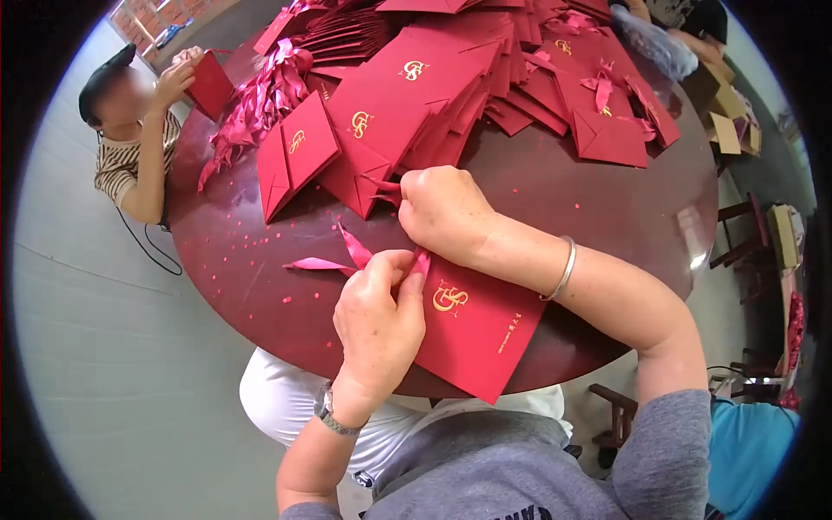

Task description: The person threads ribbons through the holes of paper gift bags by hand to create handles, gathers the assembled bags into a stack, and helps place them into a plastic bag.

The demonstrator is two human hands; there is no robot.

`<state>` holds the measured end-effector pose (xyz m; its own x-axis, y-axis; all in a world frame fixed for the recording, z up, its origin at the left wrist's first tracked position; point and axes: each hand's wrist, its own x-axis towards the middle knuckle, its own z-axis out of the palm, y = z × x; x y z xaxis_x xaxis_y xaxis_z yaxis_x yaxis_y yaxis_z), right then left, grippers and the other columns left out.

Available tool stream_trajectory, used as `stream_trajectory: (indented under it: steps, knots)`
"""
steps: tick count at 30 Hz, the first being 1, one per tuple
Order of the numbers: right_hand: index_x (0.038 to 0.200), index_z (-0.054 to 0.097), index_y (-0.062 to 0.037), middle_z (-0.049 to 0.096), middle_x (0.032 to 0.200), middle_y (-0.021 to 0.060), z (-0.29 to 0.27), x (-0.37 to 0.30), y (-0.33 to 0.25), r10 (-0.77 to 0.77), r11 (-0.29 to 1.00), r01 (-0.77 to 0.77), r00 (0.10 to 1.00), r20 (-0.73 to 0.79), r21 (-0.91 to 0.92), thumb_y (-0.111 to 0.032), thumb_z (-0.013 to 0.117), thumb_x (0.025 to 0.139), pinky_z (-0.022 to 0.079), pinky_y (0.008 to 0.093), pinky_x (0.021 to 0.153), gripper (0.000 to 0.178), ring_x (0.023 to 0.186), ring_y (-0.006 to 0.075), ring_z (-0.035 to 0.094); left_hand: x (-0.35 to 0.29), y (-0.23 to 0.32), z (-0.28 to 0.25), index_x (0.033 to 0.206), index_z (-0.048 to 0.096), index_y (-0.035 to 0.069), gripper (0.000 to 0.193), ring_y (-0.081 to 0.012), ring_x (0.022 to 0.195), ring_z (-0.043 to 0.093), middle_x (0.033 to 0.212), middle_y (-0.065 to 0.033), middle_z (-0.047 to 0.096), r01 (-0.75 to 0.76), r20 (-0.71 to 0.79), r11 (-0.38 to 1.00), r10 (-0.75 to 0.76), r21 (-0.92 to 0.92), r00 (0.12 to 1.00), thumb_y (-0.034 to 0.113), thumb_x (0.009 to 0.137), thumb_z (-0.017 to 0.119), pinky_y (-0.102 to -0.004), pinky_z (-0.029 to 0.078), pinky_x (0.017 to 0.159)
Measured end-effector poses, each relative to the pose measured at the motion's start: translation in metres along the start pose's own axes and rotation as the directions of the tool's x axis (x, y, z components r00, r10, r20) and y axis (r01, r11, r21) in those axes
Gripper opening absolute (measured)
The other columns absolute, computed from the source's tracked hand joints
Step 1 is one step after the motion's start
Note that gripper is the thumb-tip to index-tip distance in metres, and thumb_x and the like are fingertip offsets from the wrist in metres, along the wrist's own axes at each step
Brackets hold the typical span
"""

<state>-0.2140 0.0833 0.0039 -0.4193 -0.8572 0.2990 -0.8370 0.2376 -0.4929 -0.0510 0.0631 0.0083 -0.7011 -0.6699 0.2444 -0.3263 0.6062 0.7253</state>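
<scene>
A flat red paper gift bag [475,334] with gold print lies before me at the near edge of the round table. Both hands work at its top end, on a pink ribbon [328,263] whose loose tails spread to the left. My left hand [379,314] pinches the ribbon between thumb and fingers. Curled closed just above it, my right hand [444,212] grips ribbon too; short ends stick out on its left side. The knot or loop between the hands is mostly hidden by my fingers.
Red gift bags [416,95] pile up across the dark round table [260,299]. A bunch of pink ribbons [264,108] lies at the left. Beyond it, a person in a striped shirt [130,156] holds up a red bag [211,85]. Cardboard boxes [728,113] stand at the far right.
</scene>
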Motion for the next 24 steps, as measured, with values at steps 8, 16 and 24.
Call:
stream_trajectory:
  steps: [8, 16, 24]
  knots:
    - [0.089, 0.069, -0.0007, 0.066, 0.079, 0.0209, -0.003, -0.008, 0.014, -0.057, 0.966, 0.07, 0.997, -0.058, 0.248, -0.021, 0.063, 0.085, 0.052, 0.0409, 0.067, 0.021, 0.076, 0.0352, 0.067, -0.001, 0.003, -0.002, 0.098, 0.062, 0.002, 0.018, -0.0334, 0.081, 0.063, 0.082, -0.0142, 0.066, -0.012, 0.027, 0.997, 0.01, 0.076, 1.0, 0.01, 0.083, 0.067, -0.0419, 0.049, 0.071]
    - [0.11, 0.06, 0.0008, 0.062, 0.099, 0.0174, -0.062, -0.089, 0.026, -0.137, 0.99, 0.137, 0.991, -0.006, 0.03, -0.018, 0.066, 0.085, 0.049, 0.0369, 0.081, 0.032, 0.091, 0.0324, 0.06, -0.063, -0.008, -0.026, 0.1, 0.065, 0.002, 0.026, -0.0314, 0.095, 0.057, 0.104, -0.0125, 0.062, -0.328, -0.116, 0.902, 0.371, 0.28, 0.921, 0.01, 0.076, 0.069, -0.0414, 0.045, 0.082]
    - [0.123, 0.051, 0.0042, 0.059, 0.088, 0.0104, -0.068, -0.169, -0.023, 0.26, 0.88, -0.293, 0.956, 0.138, 0.374, -0.006, 0.071, 0.079, 0.05, 0.0317, 0.069, 0.05, 0.074, 0.0188, 0.058, -0.075, -0.01, -0.039, 0.11, 0.061, -0.001, 0.035, -0.0323, 0.1, 0.057, 0.105, -0.0168, 0.064, -0.204, -0.144, 0.961, 0.233, 0.187, 0.962, 0.006, 0.076, 0.068, -0.041, 0.045, 0.086]
